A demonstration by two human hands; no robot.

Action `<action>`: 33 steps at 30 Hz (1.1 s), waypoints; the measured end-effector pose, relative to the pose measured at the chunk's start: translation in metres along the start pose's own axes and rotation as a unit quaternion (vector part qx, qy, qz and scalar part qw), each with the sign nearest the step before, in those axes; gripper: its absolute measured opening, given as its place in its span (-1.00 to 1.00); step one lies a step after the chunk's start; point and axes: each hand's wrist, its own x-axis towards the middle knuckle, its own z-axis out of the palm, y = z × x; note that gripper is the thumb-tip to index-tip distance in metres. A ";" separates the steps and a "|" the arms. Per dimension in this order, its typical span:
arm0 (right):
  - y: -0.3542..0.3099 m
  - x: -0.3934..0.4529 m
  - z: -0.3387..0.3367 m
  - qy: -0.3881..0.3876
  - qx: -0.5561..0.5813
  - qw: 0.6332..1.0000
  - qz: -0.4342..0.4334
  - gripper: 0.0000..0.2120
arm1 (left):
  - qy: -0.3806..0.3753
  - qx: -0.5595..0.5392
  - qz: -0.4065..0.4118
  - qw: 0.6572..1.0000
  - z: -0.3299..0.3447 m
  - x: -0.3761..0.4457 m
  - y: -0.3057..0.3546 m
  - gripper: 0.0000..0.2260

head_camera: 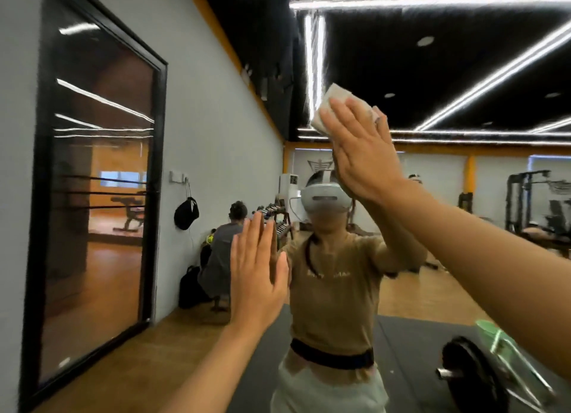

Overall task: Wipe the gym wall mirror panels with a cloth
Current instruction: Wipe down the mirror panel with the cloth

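Two flat hands on mirror — right hand presses cloth.

Folded white cloth against mirror

Light: we see bright ceiling strip lights at 12 and 2 o'clock, the black ceiling dim.
Glare: streaks repeat in the black-framed glass door at 9 o'clock.
Blur: we find the whole frame soft, smeared near 5 o'clock.
Distortion: straight lines bow toward the edges.
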 end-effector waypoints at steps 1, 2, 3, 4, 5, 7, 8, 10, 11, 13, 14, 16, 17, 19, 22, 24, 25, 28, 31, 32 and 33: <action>-0.011 -0.020 0.004 -0.001 0.003 1.000 -0.015 -0.49 | 0.005 0.002 0.008 1.000 0.003 -0.002 -0.003 -0.47; -0.023 -0.044 0.008 -0.007 0.002 0.999 -0.041 -0.50 | 0.011 0.004 0.017 1.000 0.006 -0.003 -0.007 -0.47; -0.037 -0.071 0.012 -0.019 -0.001 0.997 -0.077 -0.50 | 0.015 0.007 0.028 0.999 0.007 -0.003 -0.012 -0.47; -0.049 -0.101 0.017 -0.036 -0.005 0.992 -0.117 -0.50 | 0.015 0.011 0.041 0.999 0.008 -0.003 -0.016 -0.47; -0.058 -0.131 0.021 -0.054 -0.016 0.985 -0.161 -0.47 | 0.015 0.016 0.053 0.998 0.008 -0.003 -0.020 -0.48; -0.068 -0.185 0.025 -0.096 -0.059 0.962 -0.247 -0.37 | 0.014 0.028 0.068 0.997 0.008 -0.002 -0.026 -0.48; -0.068 -0.203 0.024 -0.124 -0.082 0.947 -0.284 -0.31 | 0.012 0.036 0.072 0.997 0.007 -0.002 -0.028 -0.48; -0.057 -0.216 0.016 -0.168 -0.104 0.919 -0.341 -0.21 | 0.013 0.054 0.075 0.996 0.006 -0.004 -0.030 -0.47; -0.048 -0.211 0.012 -0.181 -0.100 0.912 -0.354 -0.18 | 0.011 0.061 0.074 0.995 0.006 -0.003 -0.031 -0.47; -0.028 -0.187 0.005 -0.175 -0.096 0.919 -0.341 -0.17 | 0.011 0.064 0.072 0.995 0.008 -0.004 -0.032 -0.47; -0.016 -0.170 0.001 -0.153 -0.097 0.934 -0.309 -0.18 | 0.012 0.064 0.071 0.995 0.008 -0.005 -0.032 -0.47; 0.009 -0.130 -0.010 -0.093 -0.081 0.972 -0.201 -0.28 | 0.018 0.067 0.072 0.995 0.009 -0.004 -0.031 -0.48; 0.020 -0.112 -0.018 -0.068 -0.065 0.987 -0.133 -0.38 | 0.023 0.069 0.072 0.995 0.010 -0.003 -0.030 -0.47; 0.032 -0.091 -0.031 -0.019 -0.020 1.000 -0.002 -0.50 | 0.030 0.072 0.066 0.995 0.010 -0.003 -0.028 -0.46; 0.025 -0.103 -0.027 0.014 0.031 0.996 0.078 -0.49 | 0.037 0.077 0.054 0.995 0.013 -0.005 -0.023 -0.41; 0.009 -0.139 -0.015 0.003 0.037 0.999 0.034 -0.49 | 0.041 0.080 0.043 0.995 0.016 -0.006 -0.019 -0.37; 0.001 -0.162 -0.010 -0.015 0.026 0.999 -0.013 -0.47 | 0.043 0.080 0.037 0.995 0.018 -0.006 -0.017 -0.35; -0.009 -0.229 -0.006 -0.076 -0.042 0.981 -0.171 -0.35 | 0.051 0.087 0.030 0.994 0.022 -0.006 -0.014 -0.30; -0.004 -0.265 -0.015 -0.143 -0.102 0.946 -0.271 -0.15 | 0.060 0.103 0.031 0.992 0.026 -0.006 -0.013 -0.28; 0.003 -0.265 -0.020 -0.157 -0.116 0.935 -0.297 -0.11 | 0.063 0.106 0.030 0.992 0.027 -0.006 -0.013 -0.28; 0.012 -0.262 -0.024 -0.164 -0.123 0.925 -0.321 -0.09 | 0.066 0.108 0.029 0.992 0.028 -0.006 -0.012 -0.28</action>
